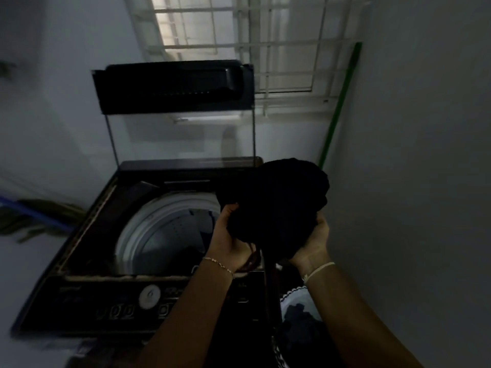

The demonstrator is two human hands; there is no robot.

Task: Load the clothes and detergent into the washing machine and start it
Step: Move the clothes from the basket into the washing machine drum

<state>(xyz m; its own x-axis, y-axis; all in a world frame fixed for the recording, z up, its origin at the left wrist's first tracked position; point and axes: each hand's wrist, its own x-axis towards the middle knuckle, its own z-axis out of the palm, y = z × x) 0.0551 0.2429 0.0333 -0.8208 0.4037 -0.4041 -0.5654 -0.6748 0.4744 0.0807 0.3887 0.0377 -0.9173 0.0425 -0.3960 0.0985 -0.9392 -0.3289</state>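
One wide-angle view, from a camera on my head, looking forward and down. It sits close above the washing machine [127,248], whose open top fills the lower left, tilted in the frame. My two forearms reach in from the bottom edge, so my left hand [229,239] and right hand [314,241] appear near the centre, close to the lens. Further off, the barred window [252,41] and walls curve at the edges.
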